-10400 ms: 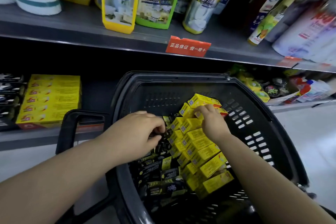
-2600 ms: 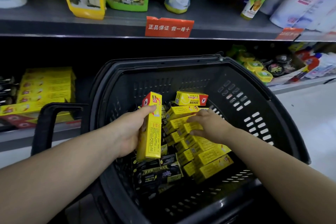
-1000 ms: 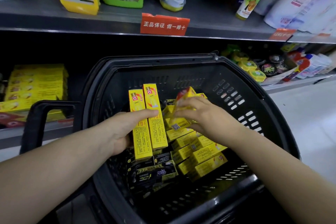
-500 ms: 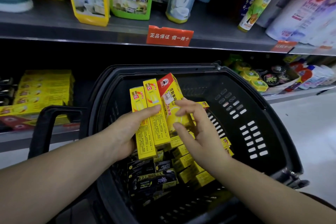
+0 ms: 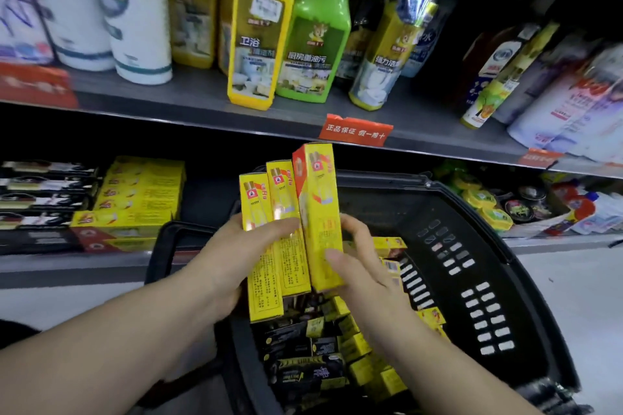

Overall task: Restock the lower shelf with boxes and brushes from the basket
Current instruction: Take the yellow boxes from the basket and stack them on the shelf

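An upper shelf [image 5: 188,101] runs well above the fingers, holding white paper rolls [image 5: 138,27] at far left, then a yellow cleaner bottle [image 5: 258,44] touching a green bottle [image 5: 315,40], with more bottles to the right. A red price tag [image 5: 355,130] hangs on its edge just above the fingertips. Small round yellow tins [image 5: 480,200] sit far right of the fingers.

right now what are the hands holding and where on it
Three upright yellow boxes above the basket: left hand grips around their middles, right hand steadies the rightmost box's lower side.
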The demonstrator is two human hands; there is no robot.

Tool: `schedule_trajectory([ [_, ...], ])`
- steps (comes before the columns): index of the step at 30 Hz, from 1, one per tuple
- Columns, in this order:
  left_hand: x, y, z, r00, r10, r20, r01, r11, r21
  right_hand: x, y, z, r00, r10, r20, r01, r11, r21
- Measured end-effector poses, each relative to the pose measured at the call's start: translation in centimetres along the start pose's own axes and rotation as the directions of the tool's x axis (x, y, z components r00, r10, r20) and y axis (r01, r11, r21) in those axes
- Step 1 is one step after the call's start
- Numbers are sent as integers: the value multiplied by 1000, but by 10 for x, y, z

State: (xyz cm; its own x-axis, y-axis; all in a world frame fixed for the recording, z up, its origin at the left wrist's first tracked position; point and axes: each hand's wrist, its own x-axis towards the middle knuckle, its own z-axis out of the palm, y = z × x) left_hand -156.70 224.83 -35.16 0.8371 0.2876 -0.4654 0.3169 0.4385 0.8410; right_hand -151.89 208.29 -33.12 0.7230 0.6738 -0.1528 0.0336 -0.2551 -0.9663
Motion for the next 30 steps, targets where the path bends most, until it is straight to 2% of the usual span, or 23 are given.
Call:
schedule_trajectory([
  [2, -6, 6, -16, 999, 10, -42, -10, 1000, 0, 13, -6, 14, 999, 46, 1, -46, 999, 22],
  [6, -24, 18, -51, 994, 12, -107, -16, 999, -39, 48, -21, 44, 990, 124, 72, -119, 991, -68],
  [10, -35, 25, -102, 975, -23, -222, -5, 992, -126, 95, -41, 77, 948, 262, 181, -271, 962, 25],
  [13, -26, 21, -151, 885, -50, -463, -47, 979, -196, 137, -55, 101, 907, 331, 260, -327, 943, -61],
  [16, -10, 13, -191, 765, -90, -638, -121, 953, -279, 178, -58, 130, 896, 328, 299, -217, 912, -349],
  [18, 0, 6, -206, 693, -118, -711, -142, 945, -296, 206, -52, 150, 917, 288, 276, -88, 820, -566],
  [20, 9, -2, -216, 611, -125, -782, -169, 944, -282, 233, -41, 171, 934, 206, 291, 94, 646, -757],
  [22, 16, -8, -223, 562, -136, -816, -196, 936, -292, 259, -23, 189, 931, 166, 325, 213, 476, -853],
  [24, 23, -11, -228, 559, -159, -814, -218, 919, -329, 282, -1, 201, 921, 188, 342, 258, 366, -894],
  [27, 32, -12, -230, 589, -172, -790, -213, 910, -357, 305, 31, 212, 895, 305, 325, 265, 221, -939],
  [30, 40, -14, -230, 596, -207, -776, -178, 908, -379, 312, 50, 215, 843, 417, 339, 253, 249, -935],
])
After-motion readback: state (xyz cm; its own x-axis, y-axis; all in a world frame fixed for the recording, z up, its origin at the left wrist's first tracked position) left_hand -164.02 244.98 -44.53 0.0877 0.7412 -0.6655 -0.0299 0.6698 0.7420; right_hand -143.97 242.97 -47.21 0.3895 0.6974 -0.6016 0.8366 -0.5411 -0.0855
